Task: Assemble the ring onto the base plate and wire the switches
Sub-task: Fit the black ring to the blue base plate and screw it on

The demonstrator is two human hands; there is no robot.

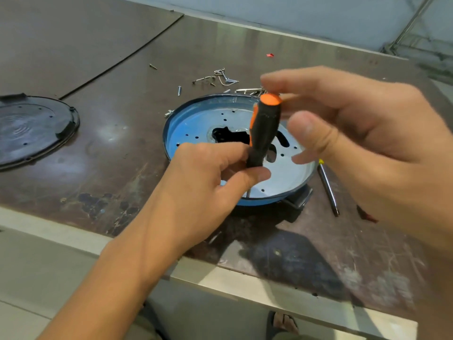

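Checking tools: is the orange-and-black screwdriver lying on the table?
No, the left hand grips the screwdriver by its handle, upright above the blue plate.

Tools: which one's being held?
The orange-and-black screwdriver, gripped upright by the left hand over the blue plate. The slim metal tool lies untouched on the table beside the plate.

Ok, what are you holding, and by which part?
The left hand grips the black and orange plastic-handled screwdriver by the lower end of its handle. The right hand is open near the orange cap; contact cannot be told.
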